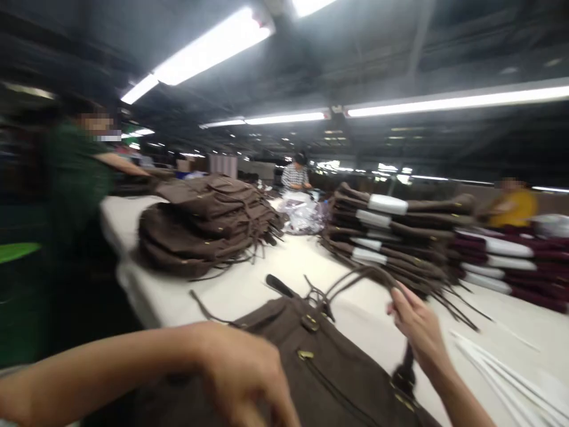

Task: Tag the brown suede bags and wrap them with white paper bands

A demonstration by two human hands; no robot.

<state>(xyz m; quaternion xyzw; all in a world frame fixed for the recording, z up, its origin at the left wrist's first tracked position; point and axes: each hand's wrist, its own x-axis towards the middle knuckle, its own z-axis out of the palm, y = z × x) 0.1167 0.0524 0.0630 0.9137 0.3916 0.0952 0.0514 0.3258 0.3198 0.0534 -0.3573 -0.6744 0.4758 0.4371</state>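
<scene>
A dark brown fabric bag [342,367] lies in front of me on the white table, with brass-coloured fittings and a zip. My right hand [415,323] is closed on the bag's looped handle [351,276] and holds it up toward the right. Over the bag's near left part is my left hand [249,367], bent downward. Its fingertips are blurred and run out of the bottom of the picture, so I cannot tell whether they grip the cloth.
A pile of brown bags [200,231] stands on the left of the table [293,258]. Stacked brown bags with white wraps [386,231] and maroon ones [520,261] stand to the right. White strips [502,370] lie nearby. Co-workers stand left [80,160], behind [296,175] and right [515,204].
</scene>
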